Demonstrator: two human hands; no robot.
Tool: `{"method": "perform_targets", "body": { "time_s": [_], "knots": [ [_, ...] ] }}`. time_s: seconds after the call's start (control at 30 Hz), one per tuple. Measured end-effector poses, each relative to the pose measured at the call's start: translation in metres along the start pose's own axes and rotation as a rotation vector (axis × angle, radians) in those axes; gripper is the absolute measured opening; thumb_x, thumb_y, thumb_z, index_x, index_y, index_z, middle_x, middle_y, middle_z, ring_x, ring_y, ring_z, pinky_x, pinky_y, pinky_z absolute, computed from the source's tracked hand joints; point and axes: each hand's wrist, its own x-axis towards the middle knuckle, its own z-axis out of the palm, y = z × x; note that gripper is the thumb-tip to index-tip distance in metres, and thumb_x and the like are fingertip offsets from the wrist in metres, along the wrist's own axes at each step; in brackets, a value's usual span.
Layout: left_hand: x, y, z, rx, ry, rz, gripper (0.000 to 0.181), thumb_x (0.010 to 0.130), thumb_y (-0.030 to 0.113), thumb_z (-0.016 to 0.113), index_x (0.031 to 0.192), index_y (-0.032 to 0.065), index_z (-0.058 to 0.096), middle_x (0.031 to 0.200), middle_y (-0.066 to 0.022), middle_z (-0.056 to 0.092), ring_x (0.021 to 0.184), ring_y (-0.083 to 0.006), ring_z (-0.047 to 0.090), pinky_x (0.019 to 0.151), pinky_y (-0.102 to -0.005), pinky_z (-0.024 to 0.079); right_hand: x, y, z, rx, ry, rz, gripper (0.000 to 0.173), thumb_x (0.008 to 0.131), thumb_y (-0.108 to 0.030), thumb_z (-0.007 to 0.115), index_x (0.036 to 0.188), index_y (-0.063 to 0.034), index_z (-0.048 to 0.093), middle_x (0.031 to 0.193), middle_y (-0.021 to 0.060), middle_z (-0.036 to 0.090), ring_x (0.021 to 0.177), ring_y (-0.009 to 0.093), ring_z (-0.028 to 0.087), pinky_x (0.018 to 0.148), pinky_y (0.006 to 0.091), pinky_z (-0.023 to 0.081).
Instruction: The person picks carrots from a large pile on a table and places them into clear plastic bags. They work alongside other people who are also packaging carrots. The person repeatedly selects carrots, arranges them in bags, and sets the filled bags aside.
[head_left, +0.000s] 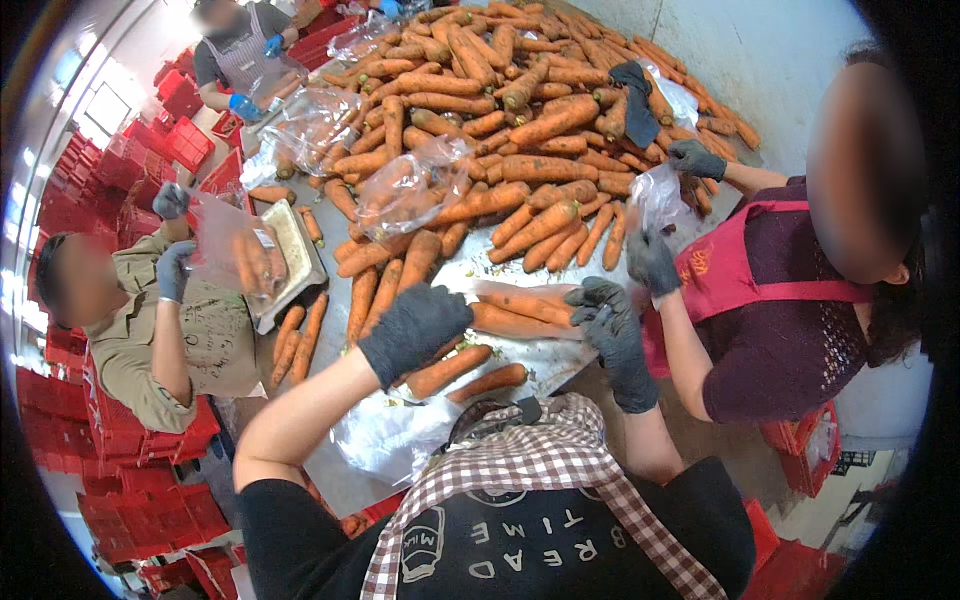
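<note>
A clear plastic bag (534, 289) with a few carrots (517, 319) in it is stretched level between my two gloved hands, above the metal table (551, 369). My left hand (416, 330), in a dark glove, is closed at the bag's left end. At the right end, my right hand (616, 341) pinches the plastic near the carrot tips. Loose carrots (450, 371) lie just below my left hand. Closer to my checked apron (525, 442) is a stack of clear bags (394, 439).
A large carrot heap (525, 112) covers the table's far part, with a filled bag (412, 187) on its near slope. At left, a co-worker (150, 330) holds a bag of carrots by a weighing scale (289, 255). Another co-worker (780, 300) stands close at right. Red crates (142, 517) are stacked at left.
</note>
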Motion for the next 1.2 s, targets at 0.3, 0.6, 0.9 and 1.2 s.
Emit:
{"method": "perform_targets", "body": {
  "time_s": [0.3,0.6,0.9,1.2],
  "knots": [
    [0.041,0.025,0.047,-0.644,0.256,0.010,0.015,0.074,0.008,0.054,0.089,0.0092,0.056,0.086,-0.0083,0.055,0.083,-0.0277,0.054,0.073,-0.0344,0.043,0.019,0.039,0.037,-0.807,-0.179,0.043,0.030,0.078,-0.013,0.056,0.106,-0.0029,0.053,0.090,0.0105,0.059,0.084,0.022,0.057,0.074,0.0346,0.044],
    [-0.044,0.015,0.048,-1.017,0.507,-0.603,0.032,0.081,0.015,0.057,0.111,0.0054,0.052,0.096,-0.0099,0.055,0.086,-0.0194,0.053,0.077,-0.0313,0.043,0.090,-0.031,0.063,-0.258,-0.226,0.319,0.025,0.085,-0.011,0.049,0.108,-0.0034,0.051,0.101,0.0037,0.055,0.092,0.010,0.050,0.077,0.0240,0.043],
    [-0.129,0.003,0.114,-0.952,0.675,-0.960,0.025,0.081,0.010,0.058,0.105,0.0046,0.056,0.096,-0.0047,0.059,0.084,-0.0119,0.053,0.076,-0.0256,0.044,0.256,-0.109,0.202,-0.516,-0.455,0.150,0.029,0.085,-0.030,0.053,0.102,-0.0068,0.058,0.072,-0.0046,0.048,0.057,0.003,0.040,0.053,0.0189,0.038],
    [-0.138,0.008,0.114,-1.002,0.730,-1.010,0.023,0.080,0.009,0.059,0.103,0.0039,0.058,0.095,-0.0057,0.060,0.082,-0.0125,0.055,0.074,-0.0257,0.045,0.436,-0.078,0.248,-0.976,-0.521,-0.561,0.032,0.083,-0.033,0.048,0.088,-0.0029,0.059,0.072,0.0119,0.058,0.068,0.024,0.057,0.066,0.0342,0.045]
  ]
}}
